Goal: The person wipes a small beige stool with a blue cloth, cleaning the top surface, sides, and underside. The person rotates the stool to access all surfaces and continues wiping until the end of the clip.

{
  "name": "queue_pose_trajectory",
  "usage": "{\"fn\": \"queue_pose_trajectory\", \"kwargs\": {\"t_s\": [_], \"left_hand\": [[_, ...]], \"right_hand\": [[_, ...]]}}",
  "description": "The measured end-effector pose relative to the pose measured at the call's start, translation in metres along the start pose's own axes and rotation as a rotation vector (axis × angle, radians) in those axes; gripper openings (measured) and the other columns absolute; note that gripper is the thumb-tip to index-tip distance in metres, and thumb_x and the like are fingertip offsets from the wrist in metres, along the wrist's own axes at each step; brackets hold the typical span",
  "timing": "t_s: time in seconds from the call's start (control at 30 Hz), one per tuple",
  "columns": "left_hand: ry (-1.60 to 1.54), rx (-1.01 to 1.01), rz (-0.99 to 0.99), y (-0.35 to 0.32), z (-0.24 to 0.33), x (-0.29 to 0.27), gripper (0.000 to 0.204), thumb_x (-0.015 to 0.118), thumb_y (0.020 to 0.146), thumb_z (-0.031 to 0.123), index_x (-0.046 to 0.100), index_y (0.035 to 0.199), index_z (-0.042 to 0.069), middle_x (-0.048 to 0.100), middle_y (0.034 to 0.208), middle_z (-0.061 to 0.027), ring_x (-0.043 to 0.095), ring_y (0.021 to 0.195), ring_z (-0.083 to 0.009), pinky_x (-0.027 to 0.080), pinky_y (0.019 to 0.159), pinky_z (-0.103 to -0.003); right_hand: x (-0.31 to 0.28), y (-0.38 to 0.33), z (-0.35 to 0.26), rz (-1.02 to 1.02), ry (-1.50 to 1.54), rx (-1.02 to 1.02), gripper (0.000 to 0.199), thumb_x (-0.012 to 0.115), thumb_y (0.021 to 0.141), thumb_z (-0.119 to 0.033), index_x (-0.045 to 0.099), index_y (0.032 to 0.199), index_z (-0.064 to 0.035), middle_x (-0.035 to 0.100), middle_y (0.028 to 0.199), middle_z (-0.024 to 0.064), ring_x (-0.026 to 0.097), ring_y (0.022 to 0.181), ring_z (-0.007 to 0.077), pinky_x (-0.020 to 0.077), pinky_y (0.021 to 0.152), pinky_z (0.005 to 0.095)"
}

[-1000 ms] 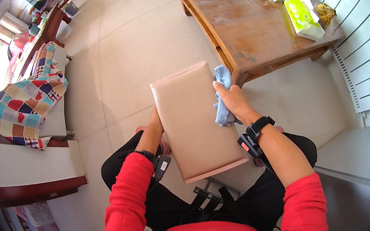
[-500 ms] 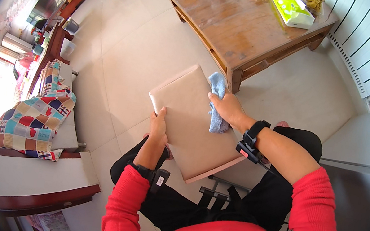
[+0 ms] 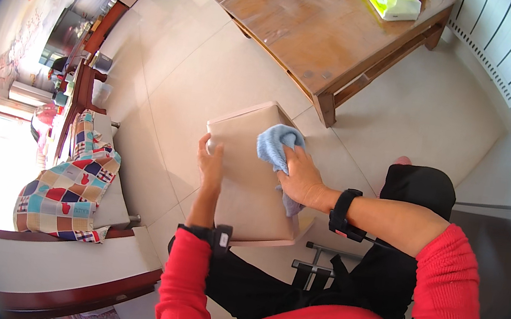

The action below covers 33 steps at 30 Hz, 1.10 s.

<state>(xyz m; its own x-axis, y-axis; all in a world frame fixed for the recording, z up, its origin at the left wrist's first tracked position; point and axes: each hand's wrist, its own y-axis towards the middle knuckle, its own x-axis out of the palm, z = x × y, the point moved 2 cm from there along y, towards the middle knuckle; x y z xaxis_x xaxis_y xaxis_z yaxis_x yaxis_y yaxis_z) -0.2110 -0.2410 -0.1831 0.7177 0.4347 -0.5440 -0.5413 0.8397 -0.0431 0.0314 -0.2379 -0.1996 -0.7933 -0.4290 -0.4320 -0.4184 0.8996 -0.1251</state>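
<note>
A pale beige rectangular box-like piece (image 3: 242, 184) with a smooth top and a thin rim stands between my knees; its exact kind is hard to tell. My left hand (image 3: 210, 164) grips its left edge near the far corner, with the thumb on top and the fingers along the side. A light blue cloth (image 3: 276, 144) is bunched under my right hand (image 3: 304, 179), whose fingers press it onto the top surface right of the middle. One end of the cloth hangs toward the right edge, partly hidden beneath the hand.
A wooden coffee table (image 3: 289, 19) stands ahead, bearing a green tissue pack (image 3: 388, 0). A white radiator (image 3: 504, 45) lines the right wall. At left is a seat with a patchwork cover (image 3: 69, 191). A metal folding frame (image 3: 315, 267) sits below me.
My right hand has brought the cloth left and inward from the right edge, over the top. The left hand has shifted slightly toward the far corner. The whole view has shifted a little.
</note>
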Motion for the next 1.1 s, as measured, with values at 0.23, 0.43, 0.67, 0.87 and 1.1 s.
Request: {"fn": "queue_pose_trajectory", "kwargs": {"t_s": [0.23, 0.43, 0.67, 0.87, 1.1], "left_hand": [[-0.589, -0.118, -0.475, -0.094, 0.056, 0.027, 0.050, 0.061, 0.099, 0.019, 0.043, 0.143, 0.004, 0.055, 0.133, -0.0097, 0.052, 0.125, -0.0201, 0.040, 0.107, -0.035], [-0.778, -0.153, -0.214, -0.067, 0.057, 0.001, 0.041, 0.046, 0.094, -0.006, 0.049, 0.134, 0.003, 0.064, 0.120, -0.0115, 0.065, 0.107, -0.0215, 0.055, 0.093, -0.036], [-0.275, 0.271, 0.043, -0.015, 0.066, 0.010, 0.032, 0.051, 0.098, 0.003, 0.050, 0.131, 0.003, 0.063, 0.115, -0.0112, 0.065, 0.100, -0.0192, 0.057, 0.086, -0.034], [0.670, 0.493, -0.317, -0.032, 0.054, 0.075, 0.065, 0.071, 0.085, 0.037, 0.048, 0.146, 0.028, 0.035, 0.159, -0.0045, 0.021, 0.150, -0.0345, 0.016, 0.113, -0.067], [0.681, 0.566, -0.332, -0.024, 0.066, 0.086, 0.053, 0.070, 0.086, 0.031, 0.057, 0.137, 0.024, 0.042, 0.154, -0.0049, 0.026, 0.147, -0.0376, 0.022, 0.111, -0.067]], "right_hand": [[0.001, -0.019, -0.034, -0.144, 0.143, -0.504, 0.083, 0.077, 0.076, -0.024, 0.037, 0.144, 0.0028, 0.041, 0.141, 0.0301, 0.040, 0.132, 0.0443, 0.0327, 0.114, 0.0451], [-0.002, -0.036, -0.043, -0.053, 0.312, -0.618, 0.089, 0.074, 0.077, -0.020, 0.025, 0.149, 0.0021, 0.038, 0.144, 0.0321, 0.037, 0.136, 0.0448, 0.0299, 0.116, 0.0459], [0.011, -0.071, -0.019, -0.323, -0.505, -0.656, 0.048, 0.063, 0.088, -0.023, 0.058, 0.130, -0.0014, 0.043, 0.145, 0.0267, 0.041, 0.137, 0.0386, 0.0375, 0.108, 0.0457], [0.023, -0.090, -0.010, -0.182, -0.880, -0.895, 0.031, 0.058, 0.089, -0.026, 0.074, 0.111, -0.0096, 0.060, 0.133, 0.0151, 0.049, 0.130, 0.0330, 0.0388, 0.103, 0.0451], [0.027, -0.105, -0.012, -0.231, -0.791, -1.085, 0.018, 0.063, 0.082, -0.024, 0.078, 0.083, -0.0150, 0.069, 0.094, 0.0010, 0.060, 0.099, 0.0225, 0.0437, 0.082, 0.0354]]}}
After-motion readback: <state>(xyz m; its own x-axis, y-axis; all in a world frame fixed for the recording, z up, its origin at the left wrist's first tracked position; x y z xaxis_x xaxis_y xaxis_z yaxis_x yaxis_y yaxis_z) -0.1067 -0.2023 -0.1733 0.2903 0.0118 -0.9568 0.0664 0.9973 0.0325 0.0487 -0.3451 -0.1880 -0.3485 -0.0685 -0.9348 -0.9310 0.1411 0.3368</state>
